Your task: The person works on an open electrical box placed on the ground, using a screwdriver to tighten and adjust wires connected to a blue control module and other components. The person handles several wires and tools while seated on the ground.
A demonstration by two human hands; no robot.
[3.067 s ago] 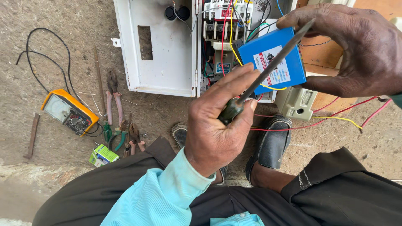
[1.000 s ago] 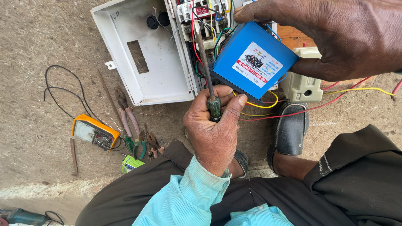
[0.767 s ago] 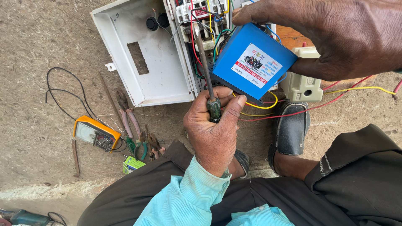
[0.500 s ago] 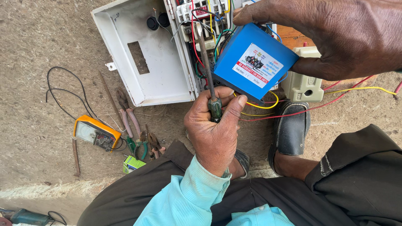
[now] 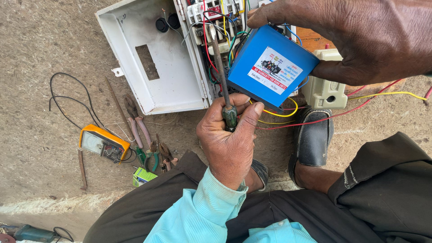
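Observation:
My left hand (image 5: 229, 139), in a light blue sleeve, grips the green handle of a screwdriver (image 5: 221, 72). The shaft points up, and its tip is among the coloured wires (image 5: 211, 31) of an open white electrical box (image 5: 153, 67). My right hand (image 5: 360, 36) reaches in from the upper right and holds a blue rectangular unit (image 5: 270, 67) with a printed label, tilted in front of the box's wiring. Yellow, red and blue wires run from behind the blue unit.
On the concrete floor at left lie an orange multimeter (image 5: 102, 143) with black leads, pliers (image 5: 139, 126), cutters and a small green packet (image 5: 144, 175). A beige plastic part (image 5: 325, 90) sits right of the box. My black shoe (image 5: 312, 139) and dark trousers fill the lower right.
Three seconds ago the screwdriver lay slanted across the blue unit. It now stands upright with its tip in the box's wiring. Over the last second both hands barely moved.

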